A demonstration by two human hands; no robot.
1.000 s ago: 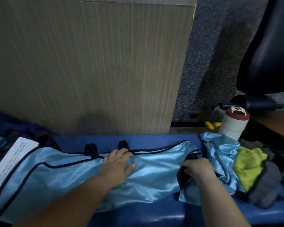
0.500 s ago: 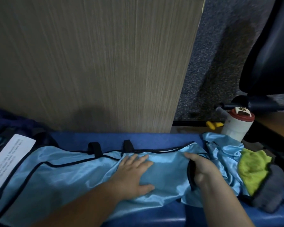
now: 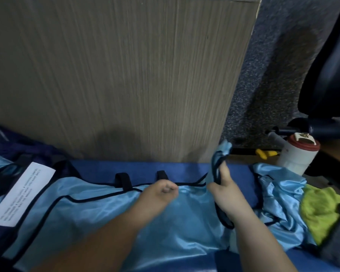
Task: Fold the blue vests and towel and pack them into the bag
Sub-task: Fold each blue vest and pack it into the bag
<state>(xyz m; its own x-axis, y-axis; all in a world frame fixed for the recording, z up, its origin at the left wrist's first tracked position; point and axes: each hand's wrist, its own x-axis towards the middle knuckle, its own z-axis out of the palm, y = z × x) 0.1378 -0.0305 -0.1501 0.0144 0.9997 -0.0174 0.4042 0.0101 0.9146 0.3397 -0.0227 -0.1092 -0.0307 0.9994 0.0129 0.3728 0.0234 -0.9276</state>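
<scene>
A shiny light-blue vest (image 3: 82, 211) with black trim and two black loops lies spread across the blue padded surface (image 3: 165, 167). My left hand (image 3: 157, 195) presses on its upper edge with fingers curled, pinching the fabric. My right hand (image 3: 226, 191) grips the vest's right end by its black-trimmed edge and holds it lifted off the surface. A second light-blue vest (image 3: 279, 191) lies crumpled to the right. A yellow-green and grey towel (image 3: 320, 211) sits bunched beside it. A dark blue bag (image 3: 18, 152) lies at the far left, partly hidden.
A wood-grain panel (image 3: 116, 75) rises right behind the surface. A white bottle with a red lid (image 3: 296, 154) stands at the right, beside a black office chair (image 3: 330, 75). A white printed label (image 3: 22, 193) lies at the left. Grey carpet lies beyond.
My right hand has raised the vest's right end up off the surface. My left hand slid from flat on the fabric up to the top edge and curled its fingers.
</scene>
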